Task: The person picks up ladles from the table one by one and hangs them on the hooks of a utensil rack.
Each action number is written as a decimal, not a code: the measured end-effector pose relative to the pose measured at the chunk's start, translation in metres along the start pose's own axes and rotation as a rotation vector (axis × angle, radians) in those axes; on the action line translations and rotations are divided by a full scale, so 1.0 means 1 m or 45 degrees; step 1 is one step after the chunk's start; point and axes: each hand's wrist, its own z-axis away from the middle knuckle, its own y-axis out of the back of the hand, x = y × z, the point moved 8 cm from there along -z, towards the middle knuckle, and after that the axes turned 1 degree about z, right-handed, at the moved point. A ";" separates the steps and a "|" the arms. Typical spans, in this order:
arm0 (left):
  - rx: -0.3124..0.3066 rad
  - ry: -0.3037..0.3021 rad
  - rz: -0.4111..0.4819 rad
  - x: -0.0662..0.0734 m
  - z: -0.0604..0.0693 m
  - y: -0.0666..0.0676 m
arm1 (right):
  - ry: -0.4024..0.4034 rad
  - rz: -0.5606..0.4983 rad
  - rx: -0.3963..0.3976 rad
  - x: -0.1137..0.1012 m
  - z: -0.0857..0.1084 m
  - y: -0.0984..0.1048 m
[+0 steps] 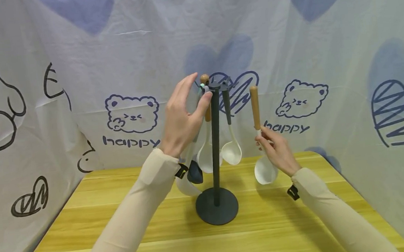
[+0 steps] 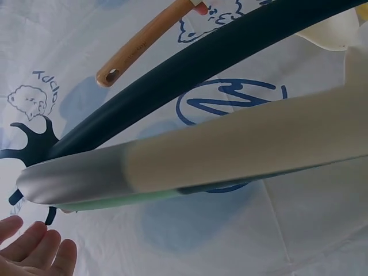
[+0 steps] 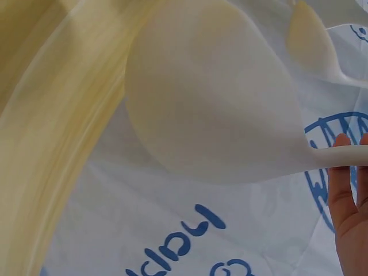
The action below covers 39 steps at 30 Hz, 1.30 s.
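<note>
My right hand (image 1: 277, 147) pinches a white ladle (image 1: 265, 170) by its neck, below the upright wooden handle, to the right of a black utensil rack (image 1: 215, 140). In the right wrist view the ladle's bowl (image 3: 213, 98) fills the middle, with fingertips at its neck. My left hand (image 1: 183, 115) is raised at the rack's top left, fingers spread, beside the hanging handles. In the left wrist view its fingers (image 2: 37, 247) stand apart from the grey-tipped handle (image 2: 75, 175), and the thumb is not clearly visible there.
On the rack hang a small white ladle with a dark handle (image 1: 231, 153), a wooden-handled white utensil (image 1: 205, 159), a dark-headed utensil (image 1: 195, 174) and a white-headed one (image 1: 186, 186). The round base (image 1: 218, 216) stands on a wooden table (image 1: 269, 232). Printed cloth (image 1: 127, 60) surrounds it.
</note>
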 end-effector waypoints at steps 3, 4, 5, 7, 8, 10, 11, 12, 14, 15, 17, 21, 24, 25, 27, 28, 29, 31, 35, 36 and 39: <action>-0.015 0.021 -0.014 0.002 -0.004 -0.002 | 0.025 -0.010 0.013 -0.006 -0.001 0.000; -0.018 0.033 -0.023 0.002 -0.005 -0.003 | 0.032 -0.015 0.017 -0.008 -0.002 0.000; -0.023 0.046 -0.029 0.002 -0.007 -0.004 | 0.038 -0.022 0.020 -0.010 -0.002 0.000; -0.034 0.073 -0.042 0.002 -0.008 -0.006 | 0.049 -0.032 0.024 -0.015 -0.003 0.000; -0.037 0.078 -0.048 0.002 -0.009 -0.007 | 0.056 -0.035 0.024 -0.017 -0.003 -0.001; -0.044 0.074 -0.054 0.003 -0.010 -0.008 | 0.064 -0.037 0.023 -0.021 -0.004 -0.001; -0.049 0.075 -0.056 0.003 -0.011 -0.010 | 0.069 -0.041 0.023 -0.024 -0.004 -0.001; -0.051 0.072 -0.057 0.003 -0.012 -0.010 | 0.074 -0.045 0.025 -0.026 -0.004 -0.002; -0.053 0.068 -0.055 0.003 -0.013 -0.012 | 0.096 -0.042 0.032 -0.031 -0.004 -0.002; -0.053 0.068 -0.050 0.003 -0.014 -0.013 | 0.108 -0.043 0.038 -0.034 -0.004 -0.002; -0.053 0.069 -0.039 0.003 -0.015 -0.013 | 0.136 -0.043 0.048 -0.040 -0.004 -0.001; -0.069 0.070 -0.035 0.003 -0.018 -0.014 | 0.189 -0.064 0.067 -0.050 -0.005 -0.001; -0.088 0.099 -0.044 0.001 -0.020 -0.015 | 0.217 -0.093 0.081 -0.056 -0.006 -0.001; -0.094 0.114 -0.047 0.000 -0.021 -0.015 | 0.225 -0.098 0.083 -0.058 -0.006 -0.001; -0.101 0.143 -0.052 -0.001 -0.021 -0.015 | 0.237 -0.109 0.088 -0.062 -0.006 -0.002; -0.107 0.158 -0.055 -0.001 -0.021 -0.016 | 0.242 -0.111 0.091 -0.063 -0.006 -0.002; -0.113 0.173 -0.059 -0.002 -0.021 -0.016 | 0.248 -0.112 0.092 -0.064 -0.006 -0.002; -0.119 0.188 -0.061 -0.002 -0.021 -0.017 | 0.249 -0.113 0.096 -0.066 -0.006 -0.003; -0.122 0.199 -0.057 -0.002 -0.020 -0.019 | 0.245 -0.115 0.102 -0.066 -0.006 -0.003; -0.122 0.202 -0.056 -0.002 -0.020 -0.019 | 0.241 -0.115 0.099 -0.067 -0.006 -0.003; -0.122 0.212 -0.057 -0.002 -0.020 -0.020 | 0.229 -0.110 0.091 -0.069 -0.006 -0.003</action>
